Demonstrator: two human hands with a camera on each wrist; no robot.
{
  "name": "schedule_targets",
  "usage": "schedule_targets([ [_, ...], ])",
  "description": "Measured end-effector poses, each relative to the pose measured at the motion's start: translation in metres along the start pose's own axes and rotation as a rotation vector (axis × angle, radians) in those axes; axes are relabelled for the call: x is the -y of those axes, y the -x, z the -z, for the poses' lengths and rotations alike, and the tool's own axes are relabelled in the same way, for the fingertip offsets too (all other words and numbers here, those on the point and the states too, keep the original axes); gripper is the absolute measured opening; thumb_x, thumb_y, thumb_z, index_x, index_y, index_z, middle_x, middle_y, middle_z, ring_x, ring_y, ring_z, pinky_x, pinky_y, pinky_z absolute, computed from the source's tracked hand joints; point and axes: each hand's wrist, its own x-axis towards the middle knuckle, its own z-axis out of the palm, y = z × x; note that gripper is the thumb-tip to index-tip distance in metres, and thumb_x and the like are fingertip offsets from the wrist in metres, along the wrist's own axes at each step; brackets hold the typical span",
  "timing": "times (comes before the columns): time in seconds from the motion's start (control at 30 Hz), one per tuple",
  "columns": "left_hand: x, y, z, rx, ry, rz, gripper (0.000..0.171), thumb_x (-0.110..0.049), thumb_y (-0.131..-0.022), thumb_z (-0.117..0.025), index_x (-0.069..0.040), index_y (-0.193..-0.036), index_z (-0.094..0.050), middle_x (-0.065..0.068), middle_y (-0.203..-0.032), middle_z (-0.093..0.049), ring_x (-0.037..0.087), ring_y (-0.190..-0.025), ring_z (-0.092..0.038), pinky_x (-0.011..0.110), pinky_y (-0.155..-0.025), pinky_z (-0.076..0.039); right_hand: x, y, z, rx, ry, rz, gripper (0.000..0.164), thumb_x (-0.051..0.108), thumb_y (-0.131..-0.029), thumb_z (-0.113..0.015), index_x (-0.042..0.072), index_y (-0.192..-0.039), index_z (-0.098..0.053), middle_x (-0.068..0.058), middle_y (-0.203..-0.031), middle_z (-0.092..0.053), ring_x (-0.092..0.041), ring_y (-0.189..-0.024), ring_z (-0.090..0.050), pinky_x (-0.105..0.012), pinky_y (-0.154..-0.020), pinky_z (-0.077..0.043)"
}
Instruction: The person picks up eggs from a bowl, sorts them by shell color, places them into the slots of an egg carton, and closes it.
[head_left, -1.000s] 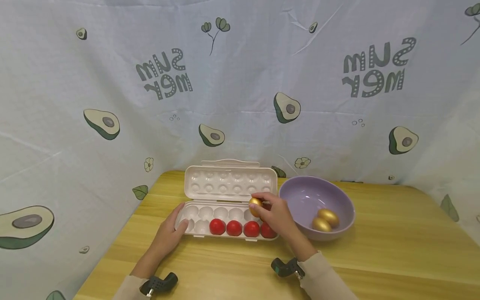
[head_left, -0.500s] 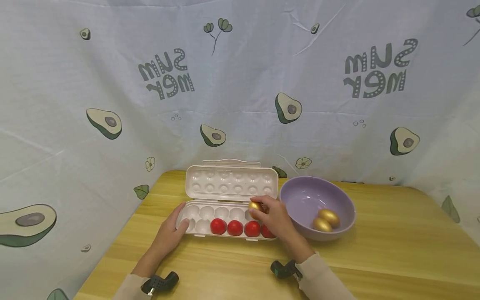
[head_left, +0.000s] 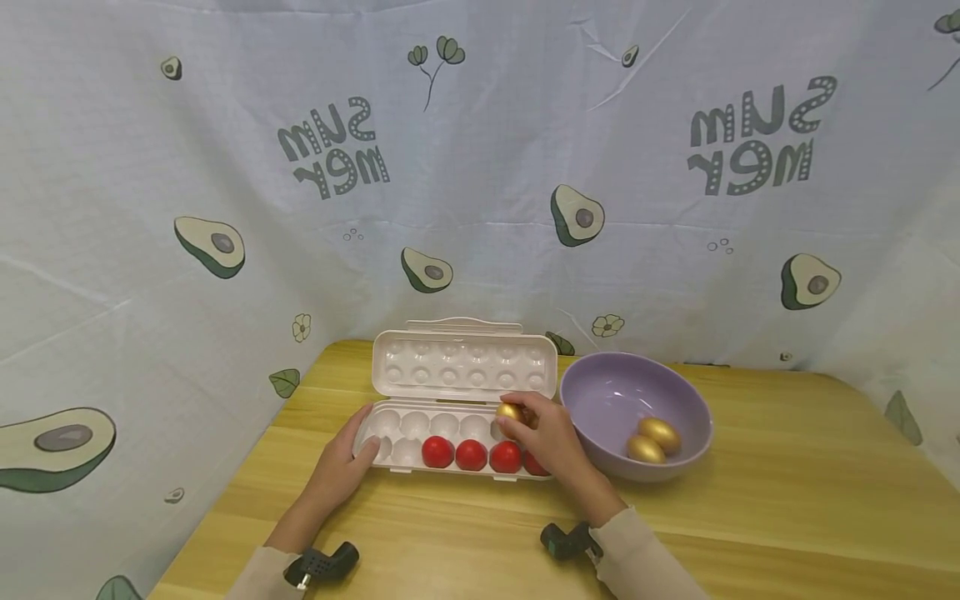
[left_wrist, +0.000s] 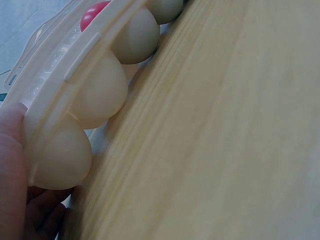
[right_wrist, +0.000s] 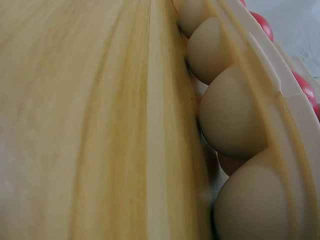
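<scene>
A cream plastic egg box (head_left: 465, 362) lies opened on the table, its lid folded back. My left hand (head_left: 337, 467) grips its left end. The left wrist view has the thumb (left_wrist: 11, 160) at the rim and curled fingertips (left_wrist: 47, 215) under the end cup. Over the back row's right part, my right hand (head_left: 552, 435) pinches a golden egg (head_left: 510, 412) low at a hollow. Several red eggs (head_left: 471, 455) fill the front row from its middle rightward; my right hand partly covers the last one. The right wrist view shows only the box's front cups (right_wrist: 232, 112), not the hand.
A purple bowl (head_left: 600, 396) stands right beside the egg box, with two golden eggs (head_left: 658, 434) in it. Behind the wooden table (head_left: 787, 467) hangs a pale curtain (head_left: 495, 167) printed with avocados.
My right hand has lowered the golden egg slightly toward the back row, then stayed nearly still. My left hand keeps its place on the egg box.
</scene>
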Motion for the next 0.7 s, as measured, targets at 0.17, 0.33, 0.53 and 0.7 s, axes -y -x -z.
schedule_targets([
  [0.17,-0.0009,0.0009,0.0006,0.002,0.002,0.002,0.053,-0.028,-0.092,-0.049,-0.013,-0.14,-0.031,0.008,-0.139,-0.038,0.027,-0.127,-0.034,0.046,-0.104,-0.028,-0.0011,0.0004,-0.0019,-0.002,-0.006,-0.03,0.029,0.019,-0.073,-0.075,0.015,-0.101,-0.066,0.003,-0.094,-0.066,-0.008,-0.078,-0.058,-0.022,-0.07,-0.053],
  [0.33,-0.0015,0.0008,0.0007,0.003,0.006,0.006,0.053,-0.027,-0.092,-0.049,-0.013,-0.14,-0.031,0.008,-0.139,-0.038,0.027,-0.127,-0.034,0.046,-0.104,-0.029,-0.0007,0.0006,-0.0022,-0.002,-0.025,-0.04,0.029,0.017,-0.073,-0.075,0.014,-0.1,-0.066,0.002,-0.094,-0.066,-0.008,-0.078,-0.06,-0.021,-0.07,-0.053],
  [0.53,-0.0025,0.0008,0.0014,0.003,0.009,0.005,0.053,-0.027,-0.092,-0.049,-0.013,-0.14,-0.031,0.008,-0.139,-0.038,0.027,-0.127,-0.034,0.046,-0.104,-0.029,-0.0003,0.0004,-0.0026,0.008,-0.025,-0.058,0.021,0.014,-0.076,-0.072,0.011,-0.097,-0.066,0.0,-0.089,-0.068,-0.007,-0.076,-0.063,-0.02,-0.069,-0.053],
  [0.7,-0.0028,0.0009,0.0013,0.005,0.014,0.007,0.053,-0.028,-0.092,-0.049,-0.013,-0.14,-0.031,0.008,-0.139,-0.038,0.027,-0.127,-0.034,0.046,-0.104,-0.029,-0.0001,0.0007,-0.0025,0.027,-0.004,-0.093,0.018,0.015,-0.078,-0.07,0.014,-0.096,-0.066,0.003,-0.089,-0.067,-0.006,-0.076,-0.063,-0.019,-0.069,-0.052],
])
